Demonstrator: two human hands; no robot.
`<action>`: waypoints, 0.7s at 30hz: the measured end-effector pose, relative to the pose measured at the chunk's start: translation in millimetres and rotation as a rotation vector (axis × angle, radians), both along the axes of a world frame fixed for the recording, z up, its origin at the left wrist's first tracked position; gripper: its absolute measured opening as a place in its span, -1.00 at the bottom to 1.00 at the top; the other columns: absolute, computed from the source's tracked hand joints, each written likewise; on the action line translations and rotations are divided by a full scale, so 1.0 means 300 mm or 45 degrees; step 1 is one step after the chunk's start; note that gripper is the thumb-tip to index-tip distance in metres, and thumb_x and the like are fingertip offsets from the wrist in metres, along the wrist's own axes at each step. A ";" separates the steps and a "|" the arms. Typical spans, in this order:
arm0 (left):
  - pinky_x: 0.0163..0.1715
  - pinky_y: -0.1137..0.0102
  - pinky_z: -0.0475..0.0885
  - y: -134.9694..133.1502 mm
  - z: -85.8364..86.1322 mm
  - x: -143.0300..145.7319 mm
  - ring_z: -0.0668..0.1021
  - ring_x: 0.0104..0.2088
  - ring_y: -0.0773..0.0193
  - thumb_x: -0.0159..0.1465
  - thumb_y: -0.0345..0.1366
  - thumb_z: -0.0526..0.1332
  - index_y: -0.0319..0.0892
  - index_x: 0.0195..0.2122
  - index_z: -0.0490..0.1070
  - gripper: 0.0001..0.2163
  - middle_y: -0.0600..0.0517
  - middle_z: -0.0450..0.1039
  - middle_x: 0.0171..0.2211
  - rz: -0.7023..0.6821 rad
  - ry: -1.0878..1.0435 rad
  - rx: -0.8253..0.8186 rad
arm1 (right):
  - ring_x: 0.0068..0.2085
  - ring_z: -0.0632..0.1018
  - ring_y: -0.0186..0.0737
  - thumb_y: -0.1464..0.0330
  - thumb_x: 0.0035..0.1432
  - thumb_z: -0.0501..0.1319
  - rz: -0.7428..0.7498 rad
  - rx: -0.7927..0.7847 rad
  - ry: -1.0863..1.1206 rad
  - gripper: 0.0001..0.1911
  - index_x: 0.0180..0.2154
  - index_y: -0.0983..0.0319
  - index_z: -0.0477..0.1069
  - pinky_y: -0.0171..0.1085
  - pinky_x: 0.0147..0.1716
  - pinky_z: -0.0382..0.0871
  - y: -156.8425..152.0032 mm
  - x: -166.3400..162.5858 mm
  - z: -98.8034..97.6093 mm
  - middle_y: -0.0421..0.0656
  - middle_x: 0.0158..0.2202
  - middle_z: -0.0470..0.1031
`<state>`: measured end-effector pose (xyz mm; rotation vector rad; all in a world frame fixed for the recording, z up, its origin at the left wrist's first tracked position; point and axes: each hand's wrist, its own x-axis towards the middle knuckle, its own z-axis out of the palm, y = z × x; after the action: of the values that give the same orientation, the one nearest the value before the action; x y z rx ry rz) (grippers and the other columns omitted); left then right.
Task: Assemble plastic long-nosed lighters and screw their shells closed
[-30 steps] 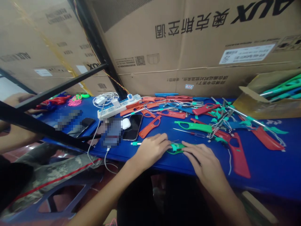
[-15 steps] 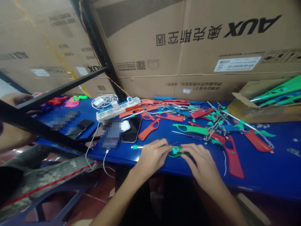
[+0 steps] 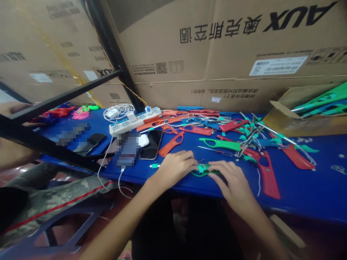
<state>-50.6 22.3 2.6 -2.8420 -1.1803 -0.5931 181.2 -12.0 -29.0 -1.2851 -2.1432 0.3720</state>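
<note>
Blue bench [image 3: 306, 191], lower centre of frame: my left hand [image 3: 176, 168] and right hand [image 3: 231, 180] grip one green handle [image 3: 200, 174] between their fingers [image 3: 191, 162].

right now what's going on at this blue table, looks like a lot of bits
A person is bent over one green handle piece at the near edge of the blue table. The left hand and right hand both hold it, and a teal-tipped rod sticks out beyond the left hand. Colored handle parts lie scattered beyond, with more pieces in a carton at right.
</note>
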 end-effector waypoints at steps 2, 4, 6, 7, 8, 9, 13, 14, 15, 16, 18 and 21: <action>-0.42 0.45 0.29 0.004 0.012 0.000 0.57 -0.27 0.33 0.46 -0.16 0.15 -0.15 -0.23 0.57 -0.75 0.06 0.54 -0.26 -0.001 0.008 -0.013 | -0.03 0.53 -0.05 0.30 0.42 0.10 -0.004 -0.016 0.005 -0.84 -0.12 0.10 0.46 -0.06 -0.07 0.31 0.000 -0.002 0.003 -0.11 -0.02 0.58; -0.42 0.44 0.29 0.005 0.020 0.000 0.57 -0.27 0.33 0.46 -0.17 0.14 -0.16 -0.22 0.56 -0.75 0.06 0.54 -0.26 -0.001 0.017 -0.029 | -0.05 0.52 -0.06 0.29 0.41 0.13 -0.018 -0.043 0.005 -0.86 -0.13 0.10 0.46 -0.08 -0.08 0.31 -0.001 -0.004 0.008 -0.13 -0.02 0.58; -0.41 0.45 0.30 0.006 0.026 -0.001 0.57 -0.27 0.33 0.47 -0.18 0.12 -0.17 -0.22 0.55 -0.75 0.05 0.54 -0.25 0.008 0.005 -0.077 | -0.06 0.51 -0.07 0.30 0.40 0.15 -0.034 -0.075 0.006 -0.88 -0.13 0.10 0.46 -0.09 -0.09 0.29 -0.002 -0.005 0.015 -0.16 -0.02 0.57; -0.40 0.45 0.31 0.008 0.028 -0.001 0.57 -0.27 0.34 0.47 -0.19 0.12 -0.16 -0.21 0.54 -0.75 0.06 0.54 -0.25 0.014 -0.013 -0.124 | -0.06 0.50 -0.08 0.31 0.40 0.16 -0.038 -0.090 0.008 -0.89 -0.13 0.09 0.46 -0.10 -0.09 0.29 -0.003 -0.006 0.019 -0.17 -0.01 0.57; -0.38 0.46 0.32 0.010 0.030 -0.001 0.58 -0.27 0.34 0.47 -0.20 0.13 -0.16 -0.21 0.54 -0.77 0.06 0.54 -0.24 0.019 -0.035 -0.179 | -0.05 0.50 -0.08 0.31 0.40 0.15 -0.034 -0.105 0.010 -0.88 -0.13 0.09 0.47 -0.10 -0.09 0.28 -0.003 -0.005 0.022 -0.17 -0.01 0.57; -0.36 0.46 0.34 0.012 0.031 -0.001 0.58 -0.27 0.34 0.46 -0.20 0.15 -0.15 -0.20 0.54 -0.78 0.07 0.54 -0.23 0.022 -0.059 -0.235 | -0.05 0.50 -0.08 0.31 0.41 0.14 -0.027 -0.115 0.013 -0.87 -0.12 0.08 0.47 -0.09 -0.08 0.28 -0.003 -0.004 0.024 -0.17 0.00 0.57; -0.32 0.46 0.37 0.015 0.033 0.002 0.60 -0.25 0.33 0.47 -0.20 0.14 -0.15 -0.19 0.52 -0.79 0.06 0.54 -0.20 0.028 -0.083 -0.320 | -0.07 0.51 -0.09 0.29 0.43 0.10 -0.009 -0.100 -0.010 -0.81 -0.13 0.07 0.50 -0.10 -0.11 0.30 -0.003 -0.001 0.030 -0.16 0.00 0.58; -0.34 0.46 0.36 0.013 0.034 0.004 0.60 -0.25 0.32 0.48 -0.20 0.12 -0.16 -0.19 0.51 -0.78 0.06 0.53 -0.21 0.034 -0.056 -0.305 | -0.08 0.51 -0.10 0.29 0.43 0.10 -0.013 -0.092 -0.020 -0.81 -0.13 0.07 0.50 -0.10 -0.12 0.30 -0.004 -0.001 0.031 -0.17 0.00 0.58; -0.37 0.46 0.35 0.010 0.036 0.008 0.60 -0.26 0.32 0.48 -0.20 0.11 -0.17 -0.19 0.51 -0.77 0.05 0.53 -0.21 0.039 -0.018 -0.280 | -0.09 0.51 -0.11 0.29 0.42 0.11 -0.017 -0.087 -0.028 -0.81 -0.14 0.08 0.50 -0.11 -0.13 0.31 -0.004 -0.001 0.031 -0.18 0.00 0.58; -0.41 0.45 0.33 0.005 0.038 0.011 0.59 -0.29 0.31 0.49 -0.20 0.10 -0.18 -0.20 0.51 -0.76 0.04 0.52 -0.23 0.046 0.027 -0.248 | -0.09 0.51 -0.12 0.29 0.42 0.11 -0.018 -0.086 -0.031 -0.81 -0.14 0.08 0.51 -0.12 -0.14 0.31 -0.004 -0.001 0.032 -0.18 0.00 0.58; -0.49 0.43 0.28 -0.003 0.046 0.020 0.57 -0.35 0.31 0.49 -0.21 0.08 -0.21 -0.21 0.50 -0.74 0.02 0.51 -0.26 0.059 0.124 -0.167 | -0.10 0.50 -0.12 0.30 0.42 0.11 -0.018 -0.089 -0.023 -0.82 -0.15 0.08 0.50 -0.12 -0.14 0.30 -0.005 -0.001 0.032 -0.19 0.00 0.58; -0.52 0.42 0.25 -0.008 0.053 0.025 0.55 -0.38 0.30 0.49 -0.23 0.08 -0.24 -0.22 0.50 -0.73 0.01 0.50 -0.28 0.053 0.199 -0.077 | -0.08 0.49 -0.11 0.30 0.42 0.12 -0.014 -0.103 -0.002 -0.83 -0.15 0.08 0.49 -0.11 -0.13 0.28 -0.005 -0.002 0.031 -0.20 0.01 0.57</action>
<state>-43.1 19.8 18.5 -2.8424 -1.2475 -0.3322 180.7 -13.6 -19.8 -1.3422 -2.1408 0.4577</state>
